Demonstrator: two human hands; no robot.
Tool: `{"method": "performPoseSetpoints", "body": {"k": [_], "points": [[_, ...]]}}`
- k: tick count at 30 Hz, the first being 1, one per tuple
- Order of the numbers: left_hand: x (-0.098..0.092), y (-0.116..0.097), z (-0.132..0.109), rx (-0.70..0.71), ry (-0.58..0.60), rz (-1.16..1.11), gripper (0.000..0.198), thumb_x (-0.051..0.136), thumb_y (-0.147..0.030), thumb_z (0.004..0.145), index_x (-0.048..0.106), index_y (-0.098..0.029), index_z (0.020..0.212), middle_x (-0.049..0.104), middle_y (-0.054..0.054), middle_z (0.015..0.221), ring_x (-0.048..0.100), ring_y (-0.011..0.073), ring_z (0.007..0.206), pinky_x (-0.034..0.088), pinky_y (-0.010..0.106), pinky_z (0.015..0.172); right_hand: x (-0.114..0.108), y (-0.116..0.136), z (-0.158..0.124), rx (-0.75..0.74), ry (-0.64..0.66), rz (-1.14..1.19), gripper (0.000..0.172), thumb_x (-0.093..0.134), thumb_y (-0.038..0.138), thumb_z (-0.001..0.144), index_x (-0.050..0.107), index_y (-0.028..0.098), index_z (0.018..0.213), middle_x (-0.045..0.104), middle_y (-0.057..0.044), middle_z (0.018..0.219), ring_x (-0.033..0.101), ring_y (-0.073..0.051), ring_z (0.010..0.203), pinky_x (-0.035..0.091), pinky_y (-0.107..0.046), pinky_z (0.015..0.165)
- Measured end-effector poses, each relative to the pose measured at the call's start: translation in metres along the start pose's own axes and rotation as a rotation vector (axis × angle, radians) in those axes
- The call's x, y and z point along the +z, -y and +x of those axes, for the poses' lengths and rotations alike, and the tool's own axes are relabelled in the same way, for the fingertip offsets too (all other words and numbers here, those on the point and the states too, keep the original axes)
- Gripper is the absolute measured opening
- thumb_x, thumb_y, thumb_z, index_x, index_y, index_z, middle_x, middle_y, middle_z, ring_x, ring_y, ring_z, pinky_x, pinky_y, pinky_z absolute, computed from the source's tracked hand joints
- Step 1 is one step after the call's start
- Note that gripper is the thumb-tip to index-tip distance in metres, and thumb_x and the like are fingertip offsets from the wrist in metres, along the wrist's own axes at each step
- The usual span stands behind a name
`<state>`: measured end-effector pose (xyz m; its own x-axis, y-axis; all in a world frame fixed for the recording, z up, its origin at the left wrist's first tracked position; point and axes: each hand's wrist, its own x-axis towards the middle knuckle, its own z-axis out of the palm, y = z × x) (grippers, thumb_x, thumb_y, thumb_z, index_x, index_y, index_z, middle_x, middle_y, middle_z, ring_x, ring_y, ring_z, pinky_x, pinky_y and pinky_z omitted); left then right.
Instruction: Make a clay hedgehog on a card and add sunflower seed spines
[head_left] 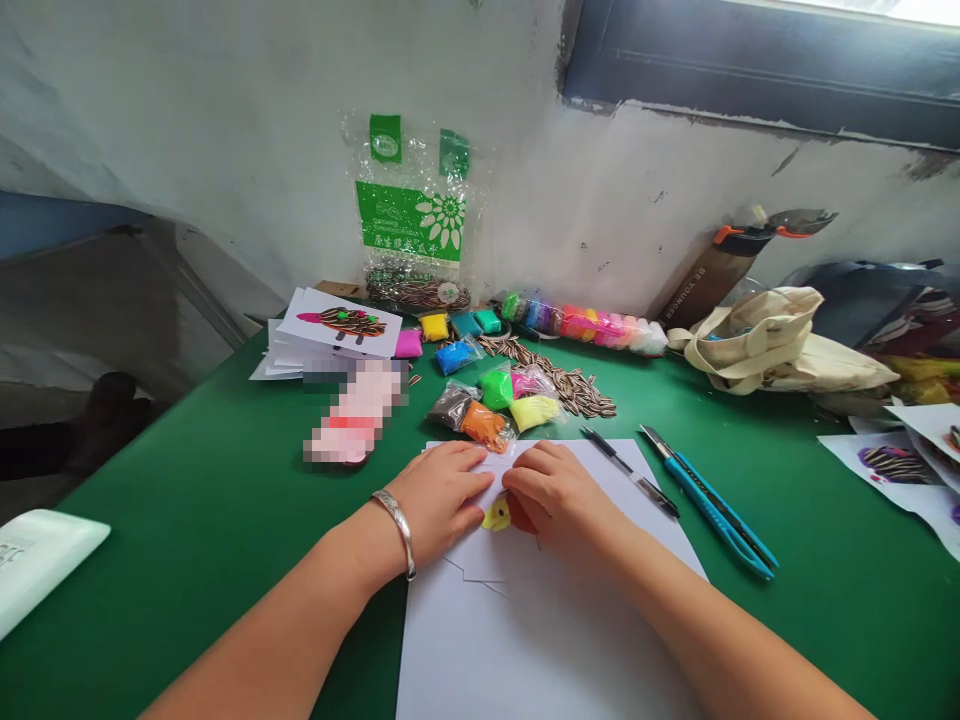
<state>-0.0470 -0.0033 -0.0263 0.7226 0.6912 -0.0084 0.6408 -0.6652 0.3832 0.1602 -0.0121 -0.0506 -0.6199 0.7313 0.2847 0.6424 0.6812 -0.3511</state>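
Left hand [444,500] lying loosely open, right hand [562,495] curling over reddish-brown clay [523,515], grip unclear; yellow clay [495,515] sitting on, drawn lines [487,581] lying bare.

A lone head-worn camera looks forward and down, near over the white paper [551,640], across the worktop [225,540] toward the wall [262,130] behind

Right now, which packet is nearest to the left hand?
The orange packet, nearly at the left hand; the dark packet and others lie farther away.
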Motion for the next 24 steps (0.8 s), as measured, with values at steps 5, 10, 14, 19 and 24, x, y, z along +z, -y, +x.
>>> {"method": "performPoseSetpoints", "body": {"k": [5, 10, 14, 19, 24], "points": [[0.0, 0.0, 0.0, 0.006, -0.011, -0.008, 0.024, 0.057, -0.019, 0.082, 0.063, -0.024, 0.104, 0.058, 0.005, 0.115, 0.049, 0.0251, 0.114, 0.04, 0.04, 0.098, -0.002, 0.002, 0.001, -0.03, 0.044, 0.001, 0.013, 0.056, 0.01, 0.079, 0.057, 0.018, 0.068, 0.054, -0.001, 0.069, 0.041, -0.014, 0.07, 0.03, -0.027, 0.066], [0.0, 0.0, -0.001, 0.013, -0.03, -0.017, 0.021, 0.057, -0.02, 0.081, 0.063, -0.024, 0.101, 0.058, 0.005, 0.114, 0.05, 0.0248, 0.113, 0.041, 0.039, 0.097, -0.006, 0.003, 0.001, -0.01, 0.002, -0.047, 0.015, 0.055, 0.01, 0.081, 0.058, 0.018, 0.069, 0.054, -0.001, 0.069, 0.04, -0.014, 0.07, 0.03, -0.027, 0.066], [0.0, 0.0, -0.001, 0.019, -0.038, -0.019, 0.02, 0.057, -0.021, 0.082, 0.063, -0.025, 0.101, 0.059, 0.005, 0.113, 0.05, 0.0244, 0.112, 0.041, 0.038, 0.096, -0.008, 0.006, 0.001, -0.047, 0.032, -0.054, 0.017, 0.054, 0.011, 0.083, 0.058, 0.018, 0.067, 0.054, -0.002, 0.067, 0.043, -0.014, 0.071, 0.03, -0.027, 0.066], [0.001, 0.001, -0.001, 0.022, -0.043, -0.015, 0.021, 0.056, -0.02, 0.082, 0.063, -0.025, 0.102, 0.059, 0.005, 0.114, 0.05, 0.0246, 0.112, 0.041, 0.039, 0.097, -0.01, 0.008, 0.0, 0.001, 0.018, -0.041, 0.02, 0.052, 0.009, 0.083, 0.056, 0.018, 0.065, 0.054, -0.002, 0.067, 0.042, -0.014, 0.069, 0.029, -0.028, 0.065], [0.002, 0.001, -0.001, 0.017, -0.038, -0.012, 0.023, 0.057, -0.02, 0.082, 0.063, -0.025, 0.104, 0.059, 0.005, 0.115, 0.05, 0.0245, 0.113, 0.041, 0.039, 0.097, -0.008, 0.012, 0.001, 0.01, 0.029, -0.052, 0.02, 0.05, 0.011, 0.085, 0.058, 0.018, 0.068, 0.056, -0.002, 0.068, 0.043, -0.015, 0.071, 0.028, -0.029, 0.066]]}}
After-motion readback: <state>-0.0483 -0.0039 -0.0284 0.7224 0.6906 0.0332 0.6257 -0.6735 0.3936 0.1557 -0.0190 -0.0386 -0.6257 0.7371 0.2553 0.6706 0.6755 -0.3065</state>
